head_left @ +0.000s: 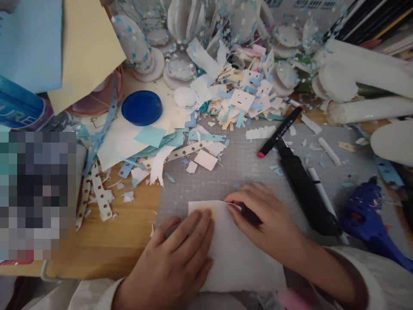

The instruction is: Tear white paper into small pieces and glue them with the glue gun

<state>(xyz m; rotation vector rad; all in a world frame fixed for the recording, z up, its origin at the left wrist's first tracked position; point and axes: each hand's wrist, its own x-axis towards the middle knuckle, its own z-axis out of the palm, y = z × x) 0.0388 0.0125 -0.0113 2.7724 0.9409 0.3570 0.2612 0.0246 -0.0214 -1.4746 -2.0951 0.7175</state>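
A white sheet of paper [238, 254] lies on the grey cutting mat [232, 172] at the near edge. My left hand [176, 258] rests flat on the sheet's left side, fingers stretched out, pressing it down. My right hand [267, 217] is closed round a dark pen-like tool [250, 214], whose tip touches the sheet near its top edge. Most of the tool is hidden inside the fingers.
A red-tipped black marker [280, 131], a black tool [303, 189] and a white pen [321, 193] lie right of my hand. A blue glue gun [371, 219] sits far right. Paper scraps [238, 103], a blue lid [142, 107] and white paper rolls [364, 86] crowd the back.
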